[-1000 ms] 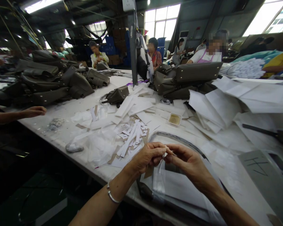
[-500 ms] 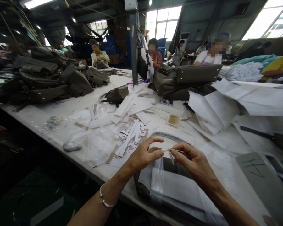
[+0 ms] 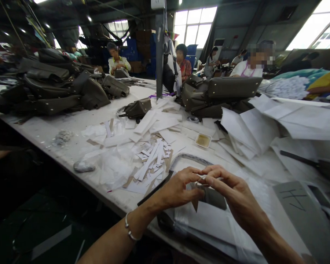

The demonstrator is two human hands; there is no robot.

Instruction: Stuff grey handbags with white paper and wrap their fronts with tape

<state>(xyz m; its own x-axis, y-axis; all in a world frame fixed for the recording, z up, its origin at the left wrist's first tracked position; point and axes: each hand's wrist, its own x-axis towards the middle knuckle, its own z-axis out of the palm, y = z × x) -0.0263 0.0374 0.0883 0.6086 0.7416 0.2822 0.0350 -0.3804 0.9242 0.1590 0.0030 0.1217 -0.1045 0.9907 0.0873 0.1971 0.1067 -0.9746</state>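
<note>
My left hand [image 3: 180, 187] and my right hand [image 3: 227, 182] meet above a dark grey-brown bag [image 3: 166, 222]. Their bent fingers close on a small piece of card [image 3: 195, 205], brownish on one face, which hangs below the left fingers. A thin white edge [image 3: 202, 177] shows between the fingertips; whether it is part of that same piece I cannot tell. Across the bag lie a white sheet [image 3: 206, 222] and clear plastic film. The bag's wrapped handle [image 3: 191, 157] arches just beyond my hands.
Paper strips [image 3: 154, 157] and crumpled plastic [image 3: 115, 167] litter the table at left. A small tray of yellowish stuff [image 3: 203, 140] stands beyond my hands. Dark bags [image 3: 57, 84] are piled at back left, white sheets [image 3: 253, 128] at right. Co-workers [image 3: 117, 62] sit across the table.
My hands have come together; the left has moved right and its finger and thumb, apart before, now bend around the piece. The card has turned and hangs lower.
</note>
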